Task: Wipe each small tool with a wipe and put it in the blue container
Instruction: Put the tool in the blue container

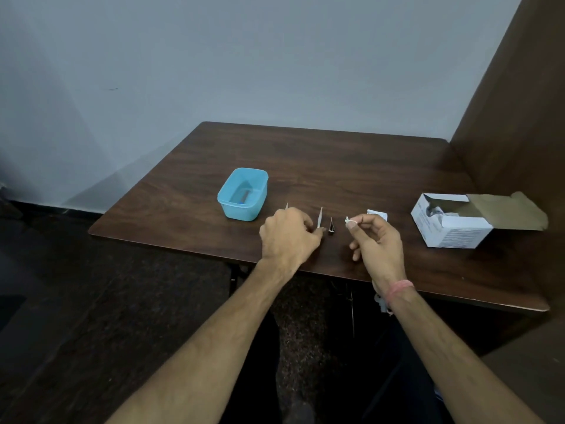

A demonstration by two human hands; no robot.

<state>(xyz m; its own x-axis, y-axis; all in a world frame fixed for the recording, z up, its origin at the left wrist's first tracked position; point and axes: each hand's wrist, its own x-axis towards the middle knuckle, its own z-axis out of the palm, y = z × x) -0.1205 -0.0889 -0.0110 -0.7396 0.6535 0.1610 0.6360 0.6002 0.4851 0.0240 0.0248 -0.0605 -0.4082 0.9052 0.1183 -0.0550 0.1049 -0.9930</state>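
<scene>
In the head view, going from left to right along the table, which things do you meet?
Blue container → left hand → pale tool → dark tool → right hand pinching a wipe → white box.

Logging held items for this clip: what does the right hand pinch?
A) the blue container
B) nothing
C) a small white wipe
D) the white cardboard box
C: the right hand pinches a small white wipe at its fingertips, above the table, apart from the blue container and the box.
</scene>
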